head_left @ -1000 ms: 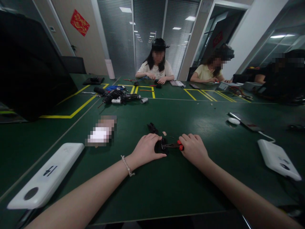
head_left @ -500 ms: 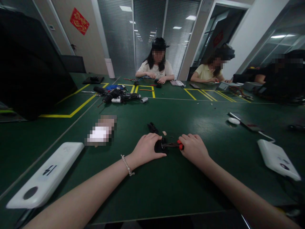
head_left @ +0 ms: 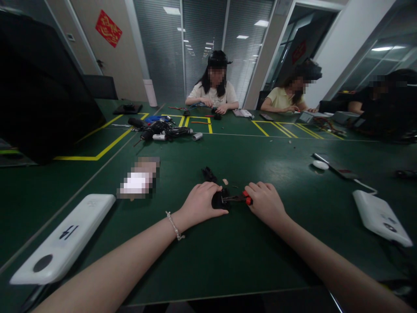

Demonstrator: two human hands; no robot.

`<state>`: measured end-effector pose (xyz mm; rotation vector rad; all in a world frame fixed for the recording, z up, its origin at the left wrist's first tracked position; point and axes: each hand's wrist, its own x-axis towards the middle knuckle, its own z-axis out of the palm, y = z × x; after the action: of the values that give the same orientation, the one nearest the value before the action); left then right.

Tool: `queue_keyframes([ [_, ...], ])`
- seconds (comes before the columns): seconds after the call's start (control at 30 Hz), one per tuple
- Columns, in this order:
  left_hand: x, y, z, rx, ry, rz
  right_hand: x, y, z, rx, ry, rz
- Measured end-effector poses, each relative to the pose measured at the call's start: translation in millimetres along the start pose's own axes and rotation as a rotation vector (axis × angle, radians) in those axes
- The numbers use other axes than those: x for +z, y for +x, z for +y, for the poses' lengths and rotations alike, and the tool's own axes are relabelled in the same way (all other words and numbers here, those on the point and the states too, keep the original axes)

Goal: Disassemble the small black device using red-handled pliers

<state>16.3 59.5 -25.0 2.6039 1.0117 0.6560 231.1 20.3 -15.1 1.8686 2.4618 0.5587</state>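
My left hand [head_left: 202, 201] is closed round a small black part [head_left: 219, 200] on the green table, thumb on the near side and fingers on the far side. My right hand [head_left: 266, 199] grips the red handles of a pair of pliers [head_left: 237, 198]. The jaws point left and reach the black part's right side; whether they pinch anything there is too small to tell. Just beyond my left hand lies another black piece [head_left: 208, 174]. Beside it are a small pale scrap [head_left: 225, 181] and a thin dark bit [head_left: 235, 187].
A white device marked 14 [head_left: 67, 237] lies at left, near a blurred-out phone [head_left: 138, 178]. Bundled black cables [head_left: 163, 130] sit farther back. At right are a white power bank [head_left: 381, 217] and a white oval object [head_left: 320, 164]. Several people [head_left: 213, 93] work across the table [head_left: 208, 269].
Almost nothing differs. Both hands keep their grip on the black part and the pliers, and the whole view has shifted very slightly.
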Motion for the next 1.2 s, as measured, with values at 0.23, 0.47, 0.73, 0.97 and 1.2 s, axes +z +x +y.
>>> queue_keyframes([
  [0.23,1.3,1.0,-0.4,0.004,-0.002,0.018,0.4,-2.7,-0.3,-0.005,-0.042,0.043],
  [0.47,3.2,1.3,-1.9,0.009,0.006,0.029,2.0,-1.1,0.2,-0.003,-0.017,0.006],
  [0.73,2.1,1.3,-2.0,0.001,-0.008,0.021,-0.8,1.8,3.3,0.028,0.043,-0.04],
  [0.97,1.7,0.8,-0.9,-0.003,-0.017,0.013,-1.2,0.8,3.8,0.03,0.064,-0.046],
  [1.2,-1.1,0.9,1.1,-0.021,-0.022,-0.004,1.7,1.4,3.6,0.039,0.093,-0.031],
])
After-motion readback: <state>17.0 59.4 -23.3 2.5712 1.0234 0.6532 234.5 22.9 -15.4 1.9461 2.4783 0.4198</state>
